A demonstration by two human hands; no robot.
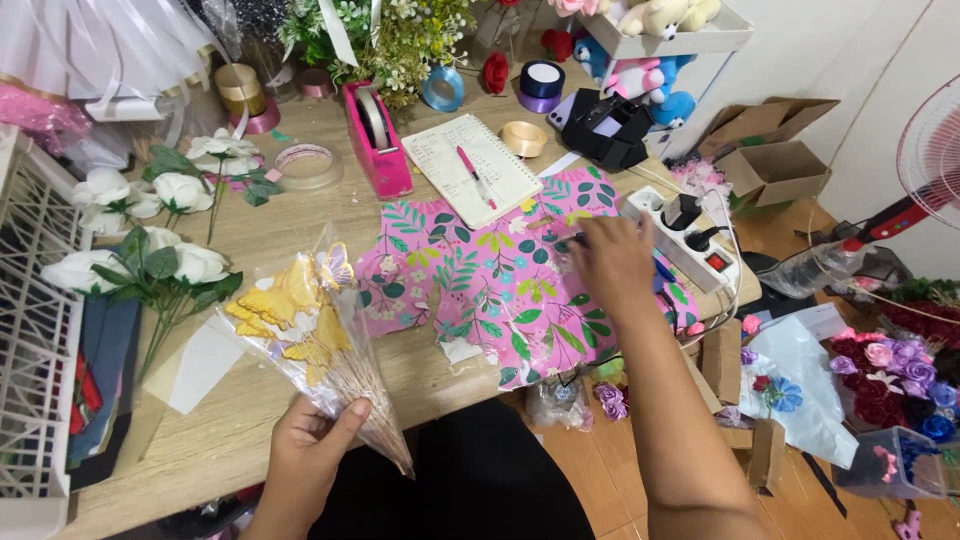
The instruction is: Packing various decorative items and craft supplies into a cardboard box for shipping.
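My left hand (312, 440) grips the narrow lower end of a clear plastic bag of gold butterfly picks (305, 320), held over the near edge of the wooden table (300, 215). My right hand (610, 262) reaches out over a pink leaf-patterned cloth (500, 285), its fingers curled down near the cloth's far right side, beside a white power strip (690, 245). Whether it pinches something is hidden by the back of the hand.
White artificial roses (150, 230) lie at the left by a white crate (35, 330). A pink tape dispenser (378, 140), an open notebook with a pink pen (475, 170), ribbon rolls (540, 85) and a black device (610, 125) stand at the back. Boxes, flowers and a fan (930, 150) are at the right.
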